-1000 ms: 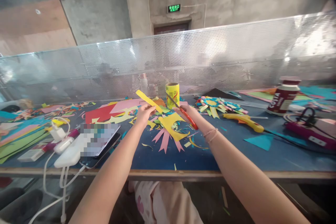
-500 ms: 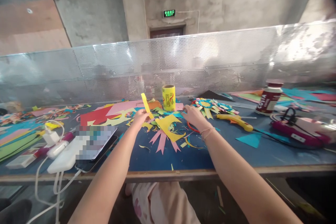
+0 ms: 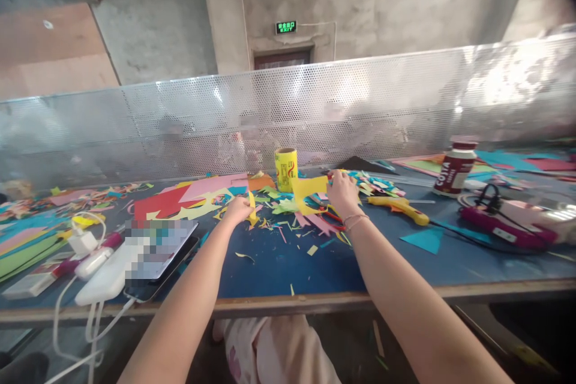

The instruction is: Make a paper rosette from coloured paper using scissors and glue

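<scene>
My left hand (image 3: 238, 211) is closed on a narrow yellow paper strip (image 3: 252, 206), which stands up from the fingers. To the right, my right hand (image 3: 343, 192) has its fingers bent together at the right edge of a larger cut yellow sheet (image 3: 308, 192). Red-handled scissors (image 3: 332, 214) lie partly hidden by that hand and the paper. Pink paper with notched ends (image 3: 320, 225) is under the right side of the sheet. A yellow tape roll (image 3: 286, 169) stands upright behind the sheet, among small paper scraps.
A yellow glue gun (image 3: 398, 207) and a maroon-labelled bottle (image 3: 455, 169) are on the right, near a purple power strip (image 3: 506, 227). Phones (image 3: 173, 252), a white power bank (image 3: 110, 273) and cables occupy the left. A perforated metal screen (image 3: 202, 126) borders the back.
The larger yellow sheet has moved right and up to my right hand, uncovering scraps. The pink notched paper has shifted right. My left hand has lowered the strip slightly.
</scene>
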`<act>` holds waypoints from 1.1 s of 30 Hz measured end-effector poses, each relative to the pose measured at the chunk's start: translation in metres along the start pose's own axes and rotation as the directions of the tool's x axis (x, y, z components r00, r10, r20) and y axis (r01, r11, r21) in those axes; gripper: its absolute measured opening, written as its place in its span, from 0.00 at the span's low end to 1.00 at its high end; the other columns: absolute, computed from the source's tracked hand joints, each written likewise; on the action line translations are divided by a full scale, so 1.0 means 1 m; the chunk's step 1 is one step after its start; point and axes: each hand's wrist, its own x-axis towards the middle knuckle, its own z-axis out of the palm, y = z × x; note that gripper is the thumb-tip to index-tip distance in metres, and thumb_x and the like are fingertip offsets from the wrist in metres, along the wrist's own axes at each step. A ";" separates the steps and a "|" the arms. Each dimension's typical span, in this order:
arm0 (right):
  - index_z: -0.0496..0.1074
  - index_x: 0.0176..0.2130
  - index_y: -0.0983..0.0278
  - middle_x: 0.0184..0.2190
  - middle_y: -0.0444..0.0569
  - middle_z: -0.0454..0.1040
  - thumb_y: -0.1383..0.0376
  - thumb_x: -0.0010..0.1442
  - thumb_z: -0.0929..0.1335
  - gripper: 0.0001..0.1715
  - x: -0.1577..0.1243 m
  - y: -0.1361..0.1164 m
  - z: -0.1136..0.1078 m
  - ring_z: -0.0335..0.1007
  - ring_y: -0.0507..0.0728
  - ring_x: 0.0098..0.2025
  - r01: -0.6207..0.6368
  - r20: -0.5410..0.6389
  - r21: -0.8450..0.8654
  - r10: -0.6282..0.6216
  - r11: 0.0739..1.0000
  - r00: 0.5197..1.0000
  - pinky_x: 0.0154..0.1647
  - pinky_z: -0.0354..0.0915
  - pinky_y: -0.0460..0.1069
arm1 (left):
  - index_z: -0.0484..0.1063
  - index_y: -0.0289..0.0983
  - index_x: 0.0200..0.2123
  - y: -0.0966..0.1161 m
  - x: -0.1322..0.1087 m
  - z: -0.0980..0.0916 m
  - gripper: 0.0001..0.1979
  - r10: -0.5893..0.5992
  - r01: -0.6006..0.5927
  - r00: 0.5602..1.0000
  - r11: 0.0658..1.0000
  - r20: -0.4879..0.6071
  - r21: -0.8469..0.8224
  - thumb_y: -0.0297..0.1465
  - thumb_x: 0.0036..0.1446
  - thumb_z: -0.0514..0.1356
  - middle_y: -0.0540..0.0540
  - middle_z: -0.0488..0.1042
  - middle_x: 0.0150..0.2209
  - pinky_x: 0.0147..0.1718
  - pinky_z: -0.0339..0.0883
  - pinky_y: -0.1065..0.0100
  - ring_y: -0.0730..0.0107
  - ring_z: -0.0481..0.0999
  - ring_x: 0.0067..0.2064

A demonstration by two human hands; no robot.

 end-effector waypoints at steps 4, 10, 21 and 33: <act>0.71 0.42 0.66 0.45 0.60 0.69 0.67 0.56 0.63 0.13 -0.004 -0.005 -0.007 0.62 0.63 0.49 0.153 -0.013 -0.010 -0.153 0.988 0.988 0.48 0.59 0.57 | 0.60 0.39 0.09 -0.004 0.001 -0.006 0.16 0.045 -0.034 0.985 0.997 -0.169 0.068 0.23 0.33 0.65 0.51 0.60 0.10 0.25 0.56 0.69 0.66 0.69 0.23; 0.72 0.30 0.65 0.27 0.47 0.73 0.58 0.60 0.62 0.16 -0.032 -0.047 0.006 0.66 0.53 0.30 0.377 0.115 0.418 -0.460 0.826 0.880 0.35 0.61 0.47 | 0.73 0.38 0.24 0.026 -0.015 0.004 0.05 0.284 -0.297 0.941 0.953 -0.183 -0.053 0.28 0.39 0.66 0.45 0.75 0.27 0.37 0.64 0.66 0.65 0.73 0.33; 0.75 0.29 0.64 0.28 0.52 0.75 0.57 0.62 0.63 0.19 -0.049 -0.062 0.006 0.70 0.56 0.33 0.488 0.166 0.446 -0.605 0.750 0.779 0.37 0.63 0.50 | 0.72 0.35 0.28 0.057 -0.041 0.020 0.08 0.369 -0.272 0.921 0.837 0.124 -0.474 0.32 0.44 0.66 0.48 0.74 0.26 0.36 0.66 0.67 0.71 0.73 0.31; 0.74 0.32 0.64 0.30 0.52 0.73 0.55 0.65 0.59 0.22 -0.052 -0.061 0.007 0.69 0.57 0.36 0.612 0.238 0.272 -0.668 0.743 0.705 0.40 0.61 0.50 | 0.72 0.35 0.25 0.053 -0.039 0.020 0.08 0.384 -0.338 0.913 0.901 0.135 -0.273 0.32 0.43 0.66 0.50 0.72 0.25 0.30 0.61 0.71 0.73 0.69 0.28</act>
